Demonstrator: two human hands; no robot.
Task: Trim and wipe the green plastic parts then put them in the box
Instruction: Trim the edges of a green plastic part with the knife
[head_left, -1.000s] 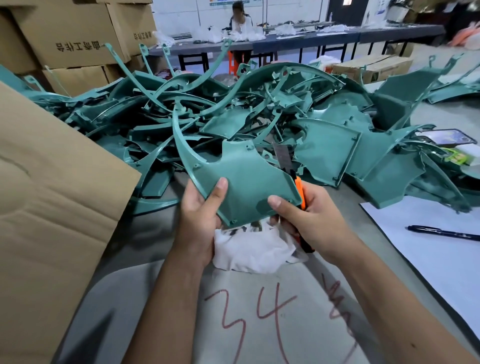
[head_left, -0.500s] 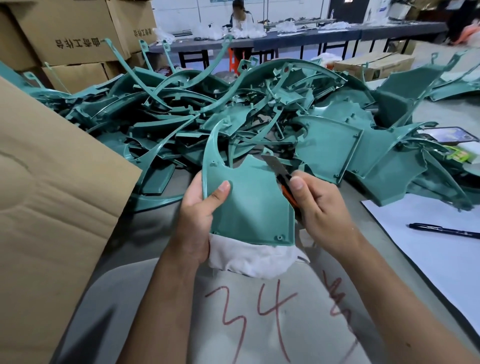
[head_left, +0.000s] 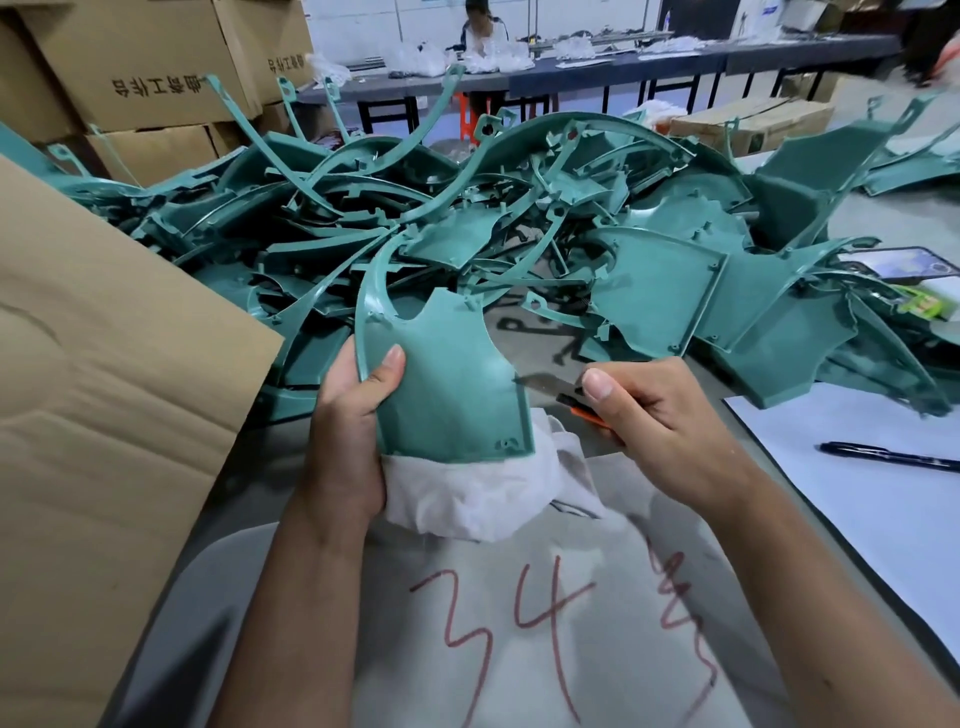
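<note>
The left hand (head_left: 348, 441) is wrapped around the lower left edge of a flat green plastic panel with a long curved arm (head_left: 452, 395), thumb pressed on its face, and the same hand bunches a crumpled white cloth (head_left: 467, 499) beneath it. The right hand (head_left: 660, 421) is closed around an orange-handled utility knife (head_left: 561, 395), thumb up near the blade, whose tip touches the panel's right edge. It looks like trimming is underway; to do it well I'd keep the blade shallow along that edge, stroke away from the holding thumb, and keep the panel braced over the cloth so it can't twist. Behind lies a big heap of matching green plastic parts (head_left: 519, 218) on the grey table (head_left: 779, 519). The brown cardboard box flap (head_left: 114, 395) stands just left of the holding hand; its inside is out of sight, so I cannot tell what it holds. Closed cartons (head_left: 130, 67) are stacked at the back left
</note>
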